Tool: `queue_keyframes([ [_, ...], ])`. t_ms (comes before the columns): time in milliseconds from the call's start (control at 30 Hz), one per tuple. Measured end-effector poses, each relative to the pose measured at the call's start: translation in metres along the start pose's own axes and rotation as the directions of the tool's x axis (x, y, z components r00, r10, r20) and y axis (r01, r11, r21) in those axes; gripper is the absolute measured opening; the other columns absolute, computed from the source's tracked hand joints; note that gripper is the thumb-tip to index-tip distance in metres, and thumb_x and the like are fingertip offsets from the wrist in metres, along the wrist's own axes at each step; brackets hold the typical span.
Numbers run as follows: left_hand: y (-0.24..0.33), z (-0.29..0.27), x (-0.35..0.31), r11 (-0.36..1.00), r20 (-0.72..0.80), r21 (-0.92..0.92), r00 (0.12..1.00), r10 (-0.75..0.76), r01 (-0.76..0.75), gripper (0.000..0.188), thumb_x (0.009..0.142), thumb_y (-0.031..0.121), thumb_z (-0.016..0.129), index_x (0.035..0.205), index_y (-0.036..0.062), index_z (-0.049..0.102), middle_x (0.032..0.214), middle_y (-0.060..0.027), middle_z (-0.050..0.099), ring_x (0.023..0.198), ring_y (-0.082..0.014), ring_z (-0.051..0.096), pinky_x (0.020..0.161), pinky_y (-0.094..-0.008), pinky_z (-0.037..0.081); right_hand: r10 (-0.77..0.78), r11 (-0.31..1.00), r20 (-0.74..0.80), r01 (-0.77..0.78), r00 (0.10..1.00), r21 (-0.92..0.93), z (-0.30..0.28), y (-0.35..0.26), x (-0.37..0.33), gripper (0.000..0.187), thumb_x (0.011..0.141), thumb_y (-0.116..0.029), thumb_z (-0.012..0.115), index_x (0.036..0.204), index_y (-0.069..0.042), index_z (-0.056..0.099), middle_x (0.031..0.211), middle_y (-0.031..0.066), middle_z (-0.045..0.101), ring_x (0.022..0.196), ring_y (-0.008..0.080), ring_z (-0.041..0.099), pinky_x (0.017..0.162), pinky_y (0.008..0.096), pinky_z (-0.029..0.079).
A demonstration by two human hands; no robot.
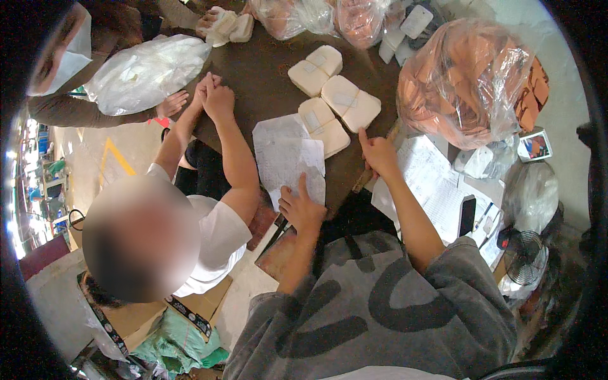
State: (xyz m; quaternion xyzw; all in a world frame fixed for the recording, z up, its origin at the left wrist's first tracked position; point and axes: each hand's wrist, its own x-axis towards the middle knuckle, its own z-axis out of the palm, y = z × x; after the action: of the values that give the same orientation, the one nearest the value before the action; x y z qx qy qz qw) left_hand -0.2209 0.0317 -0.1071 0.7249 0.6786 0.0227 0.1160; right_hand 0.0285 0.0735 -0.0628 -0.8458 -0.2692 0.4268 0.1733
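Note:
My left hand (303,208) rests over a handwritten sheet of paper (273,149) on the dark table, its index finger stretched out onto the sheet and the other fingers curled, holding nothing. My right hand (380,156) is on the right, its index finger pointing up at the lower corner of a banded bundle of cream rounded pads (366,113); contact looks close. Two similar cream bundles lie beside it, a far one (305,77) and a near one (334,137) that overlaps the sheet's edge. Each carries a small pale label under its band.
A big clear bag of orange-brown pieces (462,82) stands at right. More papers (418,183), a phone (467,215) and a small fan (527,256) lie nearer. At left sits a co-worker with clasped hands (217,98); beyond, another person's hand (172,104) touches a white plastic bag (149,69).

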Motion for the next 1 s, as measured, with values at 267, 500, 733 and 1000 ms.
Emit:
queue_keyframes([
  [267, -0.002, 0.002, 0.0, 1.0, -0.002, 0.02, 1.0, 0.004, -0.004, 0.095, 0.062, 0.02, 0.079, 0.15, 0.0359, 0.046, 0.137, -0.0217, 0.041, 0.11, -0.0425, 0.05, 0.101, -0.0538, 0.041, -0.636, 0.766, 0.322, 0.626, 0.702, 0.146, 0.008, -0.162, -0.001, 0.043, 0.107, -0.034, 0.045, 0.127, -0.003, 0.067, 0.065, 0.0137, 0.068, 0.05, 0.0229, 0.064, 0.051, 0.0352, 0.052],
  [500, -0.006, 0.007, -0.002, 0.999, -0.008, 0.038, 1.0, -0.006, 0.007, 0.093, 0.067, 0.02, 0.076, 0.152, 0.0376, 0.044, 0.143, -0.0224, 0.039, 0.118, -0.0459, 0.048, 0.105, -0.0563, 0.04, -0.776, 0.623, 0.114, 0.782, 0.62, -0.016, 0.027, -0.271, -0.008, 0.05, 0.106, -0.028, 0.047, 0.154, -0.015, 0.044, 0.069, 0.0114, 0.069, 0.057, 0.0208, 0.066, 0.063, 0.0372, 0.054],
  [733, -0.005, 0.013, -0.003, 0.998, -0.093, 0.058, 0.995, 0.039, -0.034, 0.092, 0.065, 0.02, 0.077, 0.15, 0.0348, 0.047, 0.138, -0.0219, 0.043, 0.109, -0.0428, 0.051, 0.097, -0.0539, 0.043, -0.658, 0.744, 0.154, 0.668, 0.737, -0.024, 0.046, -0.101, -0.03, 0.03, 0.103, -0.028, 0.054, 0.108, -0.005, 0.072, 0.079, 0.0134, 0.072, 0.073, 0.0249, 0.071, 0.067, 0.0397, 0.055],
  [1000, -0.005, 0.002, 0.002, 0.991, -0.117, 0.059, 0.985, 0.124, -0.118, 0.089, 0.066, 0.017, 0.075, 0.15, 0.0304, 0.048, 0.131, -0.0208, 0.044, 0.106, -0.0409, 0.051, 0.093, -0.0522, 0.046, -0.694, 0.706, -0.025, 0.673, 0.72, -0.221, 0.051, 0.03, -0.07, 0.026, 0.09, -0.011, 0.064, 0.116, -0.005, 0.066, 0.103, 0.0162, 0.063, 0.095, 0.0371, 0.066, 0.083, 0.0469, 0.055],
])
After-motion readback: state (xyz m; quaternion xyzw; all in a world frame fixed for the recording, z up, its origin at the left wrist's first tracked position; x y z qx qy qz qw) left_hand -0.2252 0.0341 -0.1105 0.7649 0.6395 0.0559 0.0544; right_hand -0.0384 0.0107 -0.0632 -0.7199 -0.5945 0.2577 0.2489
